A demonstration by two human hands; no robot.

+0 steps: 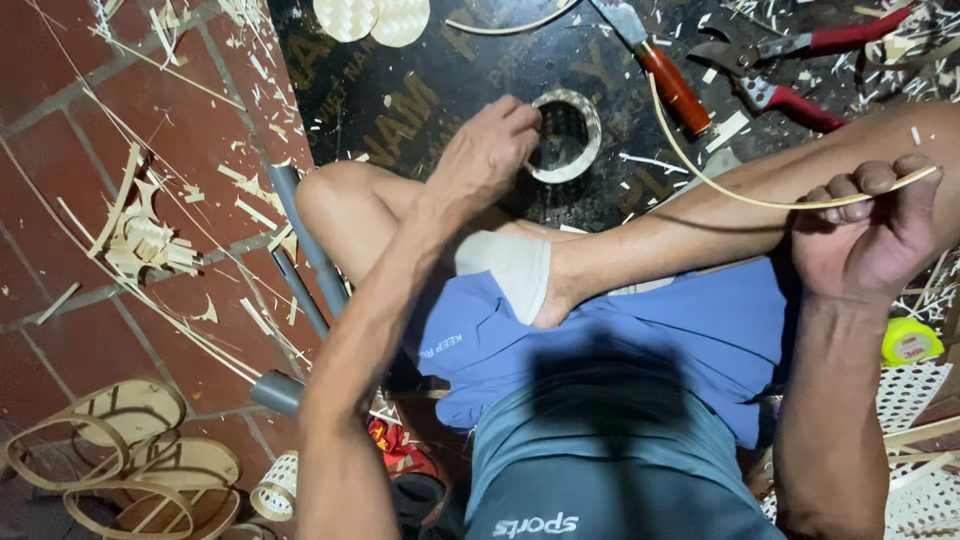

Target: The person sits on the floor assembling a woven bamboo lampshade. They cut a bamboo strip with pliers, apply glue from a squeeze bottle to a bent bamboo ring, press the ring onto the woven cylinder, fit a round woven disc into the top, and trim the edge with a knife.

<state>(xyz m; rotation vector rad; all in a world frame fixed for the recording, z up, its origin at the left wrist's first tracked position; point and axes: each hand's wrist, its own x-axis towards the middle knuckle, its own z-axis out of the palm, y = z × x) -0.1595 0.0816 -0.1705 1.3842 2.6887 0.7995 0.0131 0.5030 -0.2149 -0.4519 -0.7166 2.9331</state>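
Where fingers cover its rim, bamboo ring (566, 135), left hand (487, 150), strip's end hidden.

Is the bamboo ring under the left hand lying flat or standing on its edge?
Flat. The bamboo ring lies on the dark board with its round opening facing up; the left hand grips its near rim.

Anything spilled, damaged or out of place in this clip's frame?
Nothing looks damaged. Pale bamboo shavings litter the red brick floor and the black board. The left hand grips a small woven bamboo ring; the right hand holds a thin bamboo strip.
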